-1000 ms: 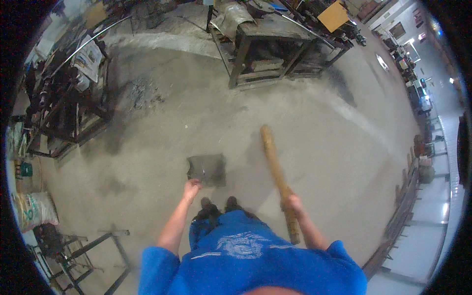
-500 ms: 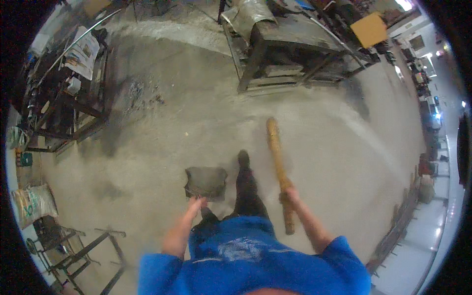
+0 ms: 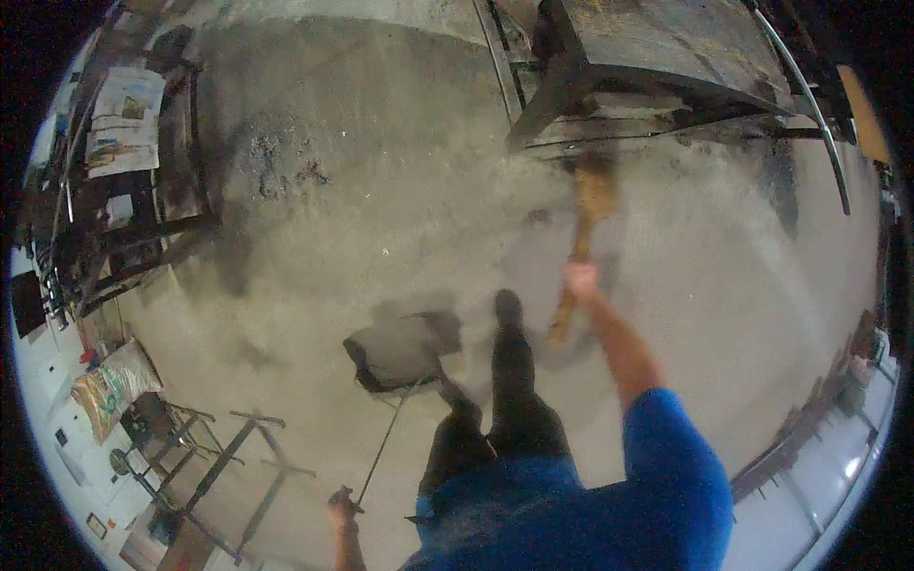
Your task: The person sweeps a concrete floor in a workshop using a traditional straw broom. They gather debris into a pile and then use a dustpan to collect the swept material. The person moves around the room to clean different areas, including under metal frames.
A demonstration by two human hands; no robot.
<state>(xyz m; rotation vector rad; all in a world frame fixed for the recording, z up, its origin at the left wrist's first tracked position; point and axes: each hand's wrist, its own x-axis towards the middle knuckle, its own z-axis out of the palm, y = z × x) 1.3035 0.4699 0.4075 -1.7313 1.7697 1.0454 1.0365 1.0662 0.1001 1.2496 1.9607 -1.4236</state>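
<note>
Right grip (image 3: 581,279) around flared straw-coloured broom (image 3: 583,240), thin-handled dustpan (image 3: 392,354)

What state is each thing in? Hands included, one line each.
Broom: held, head pointing away from the person, blurred.
Right hand: fingers closed around the broom.
Dustpan: held by its long handle; whether it touches the floor is unclear.
Left hand: closed on that handle.
Sack: bulging.
Printed sheet: spread out.
</note>
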